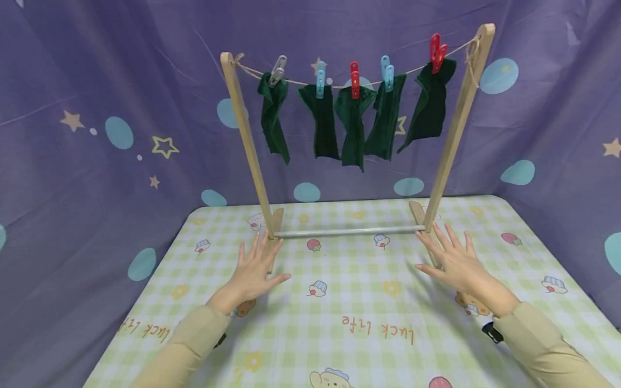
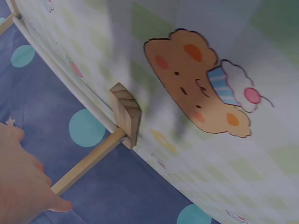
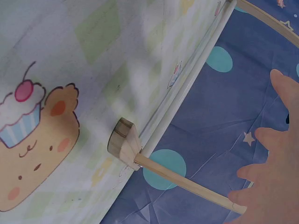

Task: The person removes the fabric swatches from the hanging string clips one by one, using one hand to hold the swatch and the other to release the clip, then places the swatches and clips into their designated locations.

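A wooden drying rack (image 1: 249, 145) stands at the back of the table, with a string (image 1: 301, 83) tied between its two posts. Several dark green cloths (image 1: 326, 126) hang from that string under grey, blue and red clothespins (image 1: 355, 81). My left hand (image 1: 254, 269), fingers spread and palm down, hovers in front of the left foot of the rack and holds nothing. Likewise empty and spread, my right hand (image 1: 456, 264) is in front of the right foot, partly covering it. Each wrist view shows its hand beside a post, the left hand (image 2: 23, 182) and the right hand (image 3: 275, 172).
A pale rod (image 1: 349, 232) joins the rack's feet low above the table. The table (image 1: 301, 318) wears a green checked cloth with printed cupcakes and bears. Behind and at both sides hangs a purple curtain (image 1: 121, 215) with stars and teal dots.
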Demonstrator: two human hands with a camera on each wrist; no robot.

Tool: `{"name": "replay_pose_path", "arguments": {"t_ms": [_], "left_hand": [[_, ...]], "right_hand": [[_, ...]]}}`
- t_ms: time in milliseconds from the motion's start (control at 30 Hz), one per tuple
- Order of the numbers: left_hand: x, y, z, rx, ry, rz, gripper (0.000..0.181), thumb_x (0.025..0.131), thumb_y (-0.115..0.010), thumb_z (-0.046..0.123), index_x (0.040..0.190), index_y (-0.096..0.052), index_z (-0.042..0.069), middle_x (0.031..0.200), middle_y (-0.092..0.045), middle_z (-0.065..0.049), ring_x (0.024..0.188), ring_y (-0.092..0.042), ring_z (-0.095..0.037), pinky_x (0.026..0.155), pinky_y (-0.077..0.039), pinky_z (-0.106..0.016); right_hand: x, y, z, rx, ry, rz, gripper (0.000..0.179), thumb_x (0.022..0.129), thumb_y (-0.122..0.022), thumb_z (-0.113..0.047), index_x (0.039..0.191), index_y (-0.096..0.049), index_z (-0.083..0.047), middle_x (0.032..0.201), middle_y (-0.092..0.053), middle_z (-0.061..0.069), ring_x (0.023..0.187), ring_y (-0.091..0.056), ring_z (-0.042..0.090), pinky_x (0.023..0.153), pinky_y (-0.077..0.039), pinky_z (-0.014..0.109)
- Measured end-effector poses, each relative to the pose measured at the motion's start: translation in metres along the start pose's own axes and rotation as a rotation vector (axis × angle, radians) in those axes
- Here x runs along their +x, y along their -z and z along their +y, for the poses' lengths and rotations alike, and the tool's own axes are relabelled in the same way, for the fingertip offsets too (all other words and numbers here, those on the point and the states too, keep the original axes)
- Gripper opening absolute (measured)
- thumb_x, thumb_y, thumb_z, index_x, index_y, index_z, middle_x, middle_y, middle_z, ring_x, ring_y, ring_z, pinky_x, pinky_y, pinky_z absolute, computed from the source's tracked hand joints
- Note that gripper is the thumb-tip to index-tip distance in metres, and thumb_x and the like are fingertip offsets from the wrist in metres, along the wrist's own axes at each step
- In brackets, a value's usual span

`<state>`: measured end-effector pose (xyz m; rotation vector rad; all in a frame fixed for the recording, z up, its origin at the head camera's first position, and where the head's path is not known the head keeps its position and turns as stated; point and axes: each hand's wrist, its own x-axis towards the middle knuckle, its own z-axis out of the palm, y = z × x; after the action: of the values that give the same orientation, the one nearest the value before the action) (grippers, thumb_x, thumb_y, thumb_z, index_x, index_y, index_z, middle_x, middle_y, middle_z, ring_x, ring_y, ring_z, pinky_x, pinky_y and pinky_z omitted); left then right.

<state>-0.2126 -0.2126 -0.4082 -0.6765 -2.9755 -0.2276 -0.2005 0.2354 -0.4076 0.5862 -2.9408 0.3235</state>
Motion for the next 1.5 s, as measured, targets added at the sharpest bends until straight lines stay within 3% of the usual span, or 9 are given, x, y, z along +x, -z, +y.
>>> {"name": "replay_pose_path", "arguments": {"t_ms": [333,533,800,1100,1500], "left_hand": [[-0.004,0.004,-0.004,0.016,0.002,0.010,0.080,0.083,-0.043,0.060,0.143,-0.016,0.015,0.146,0.004,-0.018,0.132,0.007,-0.035,0.099,0.009,-0.059],[-0.001,0.019,-0.004,0.040,-0.009,-0.003,0.079,0.083,-0.042,0.061,0.143,-0.016,0.017,0.146,0.004,-0.018,0.133,0.007,-0.034,0.099,0.009,-0.058],[0.005,0.041,-0.005,0.077,-0.052,-0.007,0.076,0.084,-0.045,0.056,0.142,-0.019,0.015,0.146,0.001,-0.019,0.133,0.004,-0.035,0.100,0.006,-0.058],[0.023,0.081,0.003,0.119,-0.114,0.005,0.073,0.085,-0.051,0.049,0.140,-0.025,0.009,0.145,-0.008,-0.021,0.132,0.000,-0.036,0.100,0.001,-0.059],[0.049,0.140,0.017,0.156,-0.164,0.097,0.068,0.087,-0.052,0.043,0.137,-0.029,0.003,0.143,-0.018,-0.022,0.132,-0.011,-0.035,0.105,-0.007,-0.049]], "right_hand": [[0.004,0.003,-0.004,0.010,0.030,0.012,0.072,0.085,-0.047,-0.053,0.142,-0.017,-0.022,0.144,-0.009,0.022,0.130,-0.002,0.043,0.096,0.005,0.064],[0.014,0.015,-0.011,0.036,0.079,0.029,0.071,0.085,-0.048,-0.053,0.142,-0.020,-0.022,0.146,-0.005,0.018,0.131,-0.002,0.042,0.097,0.007,0.062],[0.036,0.037,-0.024,0.026,0.158,0.031,0.070,0.084,-0.049,-0.053,0.141,-0.023,-0.021,0.147,-0.005,0.015,0.132,-0.004,0.038,0.097,-0.003,0.064],[0.061,0.080,-0.044,0.121,0.261,0.006,0.067,0.086,-0.052,-0.045,0.141,-0.024,-0.018,0.146,-0.011,0.017,0.132,-0.010,0.036,0.102,-0.001,0.057],[0.095,0.143,-0.066,0.276,0.280,-0.033,0.063,0.088,-0.051,-0.039,0.141,-0.025,-0.015,0.145,-0.017,0.014,0.130,-0.019,0.035,0.100,-0.019,0.055]]}}
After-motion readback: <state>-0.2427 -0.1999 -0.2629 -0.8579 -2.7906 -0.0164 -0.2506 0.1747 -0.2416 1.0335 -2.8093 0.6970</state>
